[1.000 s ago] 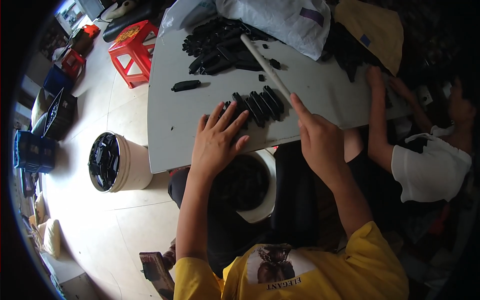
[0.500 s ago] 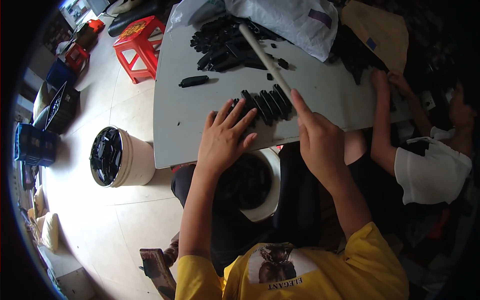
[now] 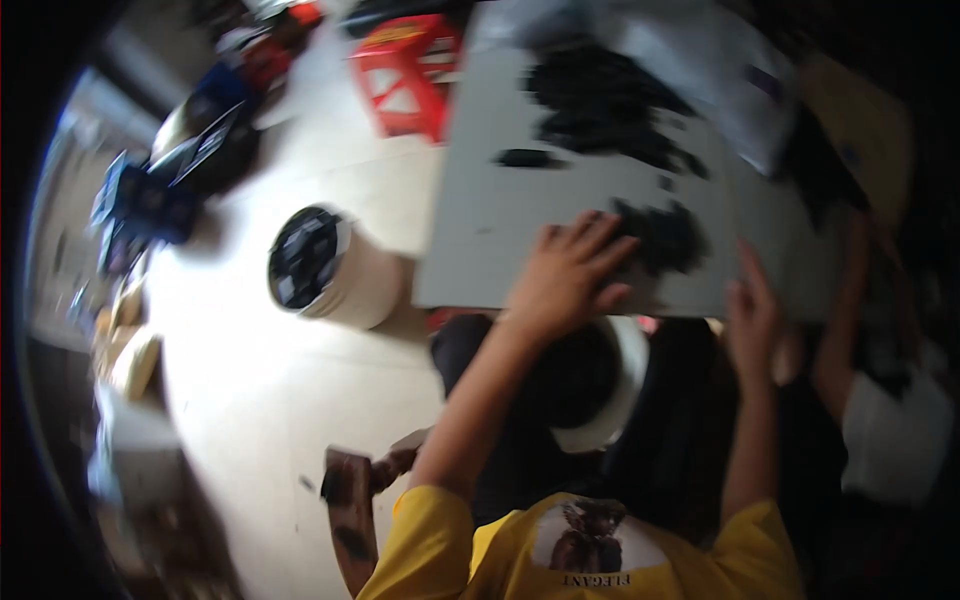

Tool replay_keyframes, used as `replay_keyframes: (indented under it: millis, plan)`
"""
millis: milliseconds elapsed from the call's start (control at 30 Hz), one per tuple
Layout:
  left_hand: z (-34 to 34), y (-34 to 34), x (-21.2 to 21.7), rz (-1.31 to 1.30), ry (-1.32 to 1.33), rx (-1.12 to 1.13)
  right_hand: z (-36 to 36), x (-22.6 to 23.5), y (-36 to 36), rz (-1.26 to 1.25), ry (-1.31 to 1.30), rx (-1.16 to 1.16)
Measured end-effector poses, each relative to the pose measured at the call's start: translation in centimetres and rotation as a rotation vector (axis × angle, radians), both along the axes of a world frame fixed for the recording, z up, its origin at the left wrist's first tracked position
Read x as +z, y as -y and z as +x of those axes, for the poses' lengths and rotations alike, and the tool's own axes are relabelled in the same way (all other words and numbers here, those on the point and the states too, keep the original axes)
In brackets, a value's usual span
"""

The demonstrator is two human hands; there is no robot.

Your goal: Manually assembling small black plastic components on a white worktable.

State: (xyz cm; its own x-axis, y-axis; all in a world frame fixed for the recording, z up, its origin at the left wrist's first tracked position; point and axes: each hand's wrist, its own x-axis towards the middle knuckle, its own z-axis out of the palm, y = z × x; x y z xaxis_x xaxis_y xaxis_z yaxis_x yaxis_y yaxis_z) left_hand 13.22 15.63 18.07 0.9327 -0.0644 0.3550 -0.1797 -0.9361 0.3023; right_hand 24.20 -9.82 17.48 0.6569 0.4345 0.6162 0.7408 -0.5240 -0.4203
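Note:
The picture is blurred by motion. My left hand [image 3: 565, 275] lies flat on the grey table [image 3: 480, 230] with its fingers spread, their tips beside a small cluster of black parts [image 3: 665, 238]. My right hand [image 3: 755, 315] rests at the table's near edge, right of that cluster, fingers stretched out and nothing seen in it. A bigger heap of black parts [image 3: 600, 105] lies farther back, and a single black piece [image 3: 525, 158] sits alone to its left.
A white bucket [image 3: 610, 385] with dark contents stands under the table between my knees. Another white bucket [image 3: 325, 265] stands on the floor to the left, a red stool [image 3: 405, 70] behind it. Another person's arm [image 3: 850, 330] reaches in from the right. A white bag [image 3: 700, 60] lies at the table's back.
The view has swung and blurred, so everything sits farther right. My right hand has drawn back from the white rod to the table's edge. My left hand stays by the black parts.

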Motion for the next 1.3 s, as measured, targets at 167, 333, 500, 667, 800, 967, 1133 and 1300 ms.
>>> replay_keyframes:
  millis: [167, 333, 500, 667, 800, 967, 1133, 1300]
  plan:
    - [1.2, 1.3, -0.9, -0.042, 0.114, -0.068, 2.6, -1.2, 5.1, 0.459, -0.862, -0.146]
    - [0.0, -0.6, -1.0, -0.26, 0.248, 0.028, 4.8, -4.1, 5.1, 0.486, -0.838, -0.045]
    - [-5.2, -7.2, 2.0, -0.656, 0.597, 0.412, 5.6, -5.1, 5.2, 0.451, -0.916, -0.066]
    - [-13.8, -15.5, 7.0, -1.014, 0.878, 0.739, 5.5, -5.4, 4.5, 0.47, -0.937, 0.043]
    - [-15.0, -17.4, 5.5, -1.003, 0.859, 0.678, 4.5, -4.1, 5.4, 0.559, -0.875, 0.053]
    - [-14.6, -15.2, 3.3, -1.05, 0.778, 0.845, 3.3, -1.9, 2.9, 0.498, -0.992, 0.179]
    - [-8.7, -12.0, 2.1, -0.933, 0.514, 0.7, 3.8, -0.7, 3.9, 0.529, -0.99, 0.119]
    - [-5.5, -12.7, -2.1, -0.395, 0.166, 0.71, 2.8, -0.8, 3.5, 0.543, -0.984, 0.137]
